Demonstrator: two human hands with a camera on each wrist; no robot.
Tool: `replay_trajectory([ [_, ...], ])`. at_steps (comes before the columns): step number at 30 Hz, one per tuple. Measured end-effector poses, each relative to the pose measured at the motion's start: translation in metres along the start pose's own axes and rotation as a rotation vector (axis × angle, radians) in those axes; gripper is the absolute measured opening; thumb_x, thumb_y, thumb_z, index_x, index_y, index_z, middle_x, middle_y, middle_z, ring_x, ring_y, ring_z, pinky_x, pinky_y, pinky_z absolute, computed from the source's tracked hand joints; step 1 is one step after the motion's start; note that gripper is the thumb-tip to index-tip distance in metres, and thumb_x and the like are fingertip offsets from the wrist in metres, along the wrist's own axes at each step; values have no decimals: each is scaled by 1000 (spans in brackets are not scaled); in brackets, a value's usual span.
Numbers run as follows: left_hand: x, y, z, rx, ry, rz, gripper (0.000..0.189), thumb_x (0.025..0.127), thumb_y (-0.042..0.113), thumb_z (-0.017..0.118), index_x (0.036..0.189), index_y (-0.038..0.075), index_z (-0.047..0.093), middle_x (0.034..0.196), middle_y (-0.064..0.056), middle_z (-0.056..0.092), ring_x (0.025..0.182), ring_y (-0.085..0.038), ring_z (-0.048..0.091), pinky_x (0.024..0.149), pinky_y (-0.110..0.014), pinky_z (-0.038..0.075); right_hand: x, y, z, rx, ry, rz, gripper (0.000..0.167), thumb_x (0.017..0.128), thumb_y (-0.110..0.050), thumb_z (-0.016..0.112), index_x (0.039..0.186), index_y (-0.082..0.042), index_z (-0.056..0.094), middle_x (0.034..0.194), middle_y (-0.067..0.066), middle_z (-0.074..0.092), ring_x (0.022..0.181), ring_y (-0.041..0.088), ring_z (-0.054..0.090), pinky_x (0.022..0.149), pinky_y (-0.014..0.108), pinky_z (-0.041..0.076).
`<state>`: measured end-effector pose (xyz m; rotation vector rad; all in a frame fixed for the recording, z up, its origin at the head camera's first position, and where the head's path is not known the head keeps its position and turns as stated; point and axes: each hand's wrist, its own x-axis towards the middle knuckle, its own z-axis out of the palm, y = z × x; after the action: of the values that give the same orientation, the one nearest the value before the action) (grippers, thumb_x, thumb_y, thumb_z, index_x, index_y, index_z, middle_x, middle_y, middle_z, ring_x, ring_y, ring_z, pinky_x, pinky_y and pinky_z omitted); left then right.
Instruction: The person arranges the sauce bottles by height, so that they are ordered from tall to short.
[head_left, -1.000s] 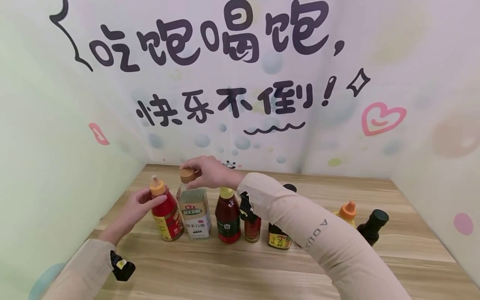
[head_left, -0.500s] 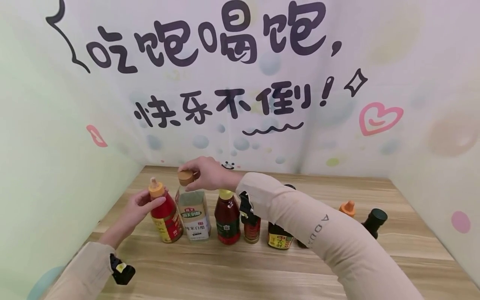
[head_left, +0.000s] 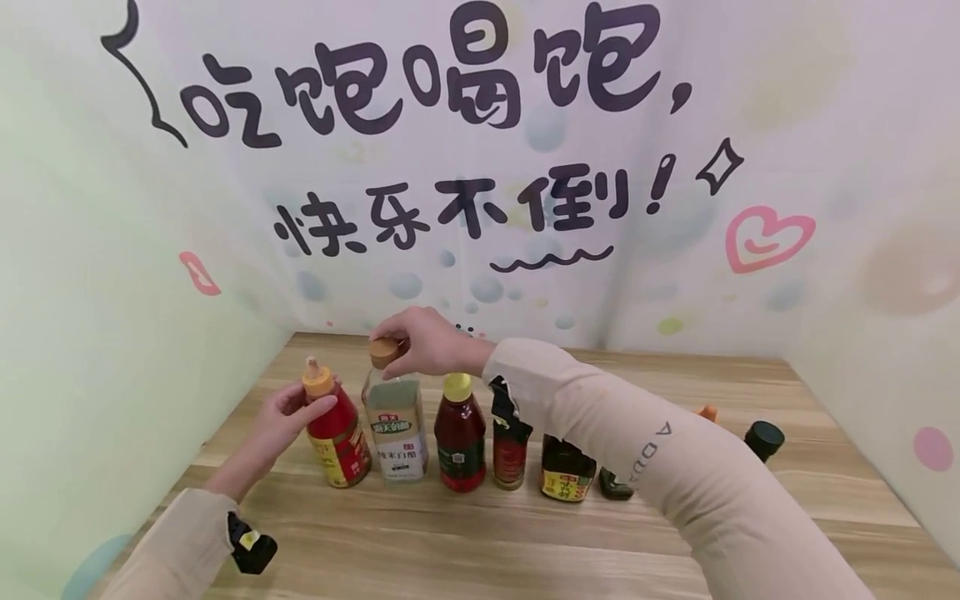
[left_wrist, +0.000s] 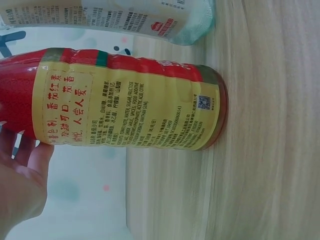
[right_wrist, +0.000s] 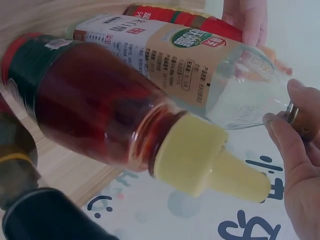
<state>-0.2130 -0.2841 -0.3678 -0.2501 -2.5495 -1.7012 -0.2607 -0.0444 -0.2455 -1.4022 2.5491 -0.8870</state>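
In the head view my left hand (head_left: 279, 425) holds a red ketchup squeeze bottle (head_left: 341, 450) near its shoulder, thumb in front, fingers partly hidden behind. The bottle stands upright, its yellow label (left_wrist: 125, 105) facing the left wrist camera. Just right of it stands a clear white-vinegar bottle (head_left: 401, 437) with a beige and white label. My right hand (head_left: 431, 343) pinches that bottle's brown cap (head_left: 384, 352) from above between thumb and fingers. The right wrist view shows the thumb and a fingertip at the glass neck (right_wrist: 291, 111).
To the right stand a red-brown bottle with a yellow cap (head_left: 459, 386), a slim red-labelled bottle (head_left: 509, 462) and a dark, yellow-labelled bottle (head_left: 566, 482). My right sleeve (head_left: 645, 442) crosses over bottles farther right; a black cap (head_left: 765, 439) shows past it. A printed cloth backdrop (head_left: 450, 283) rises behind the table.
The head view has shifted slightly. My right forearm now covers more of the orange-tipped bottle at the right. Both hands keep their hold, and the ketchup and vinegar bottles remain upright.
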Motion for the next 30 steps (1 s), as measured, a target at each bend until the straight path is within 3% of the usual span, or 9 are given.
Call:
replay_trajectory([
  [7, -2, -1, 0, 6, 0, 15, 45, 90, 29, 52, 124, 0, 47, 118, -4, 53, 99, -1, 49, 81, -26, 43, 7, 5, -8, 39, 91, 21, 34, 74, -9, 71, 106, -5, 61, 88, 3, 60, 76, 10, 55, 68, 15, 45],
  [12, -2, -1, -1, 12, 6, 7, 45, 89, 30, 52, 124, 2, 47, 119, -5, 52, 99, -2, 49, 81, -26, 43, 16, 9, -19, 44, 145, 38, 35, 74, -8, 71, 107, -6, 61, 88, 3, 60, 76, 11, 54, 66, 17, 44],
  [19, -1, 1, 1, 10, 17, -9, 46, 89, 29, 53, 125, 1, 46, 121, -15, 50, 97, -4, 49, 80, -25, 43, 28, 21, -34, 58, 151, 41, 37, 74, -4, 70, 109, -3, 60, 90, 6, 59, 78, 13, 56, 70, 19, 46],
  [30, -2, -1, 1, 13, 19, 5, 45, 89, 29, 53, 124, 3, 48, 118, -13, 50, 97, -8, 49, 80, -27, 44, 48, 44, -41, -13, 145, 37, 32, 73, -4, 71, 103, -3, 62, 86, 6, 60, 76, 13, 58, 69, 19, 46],
])
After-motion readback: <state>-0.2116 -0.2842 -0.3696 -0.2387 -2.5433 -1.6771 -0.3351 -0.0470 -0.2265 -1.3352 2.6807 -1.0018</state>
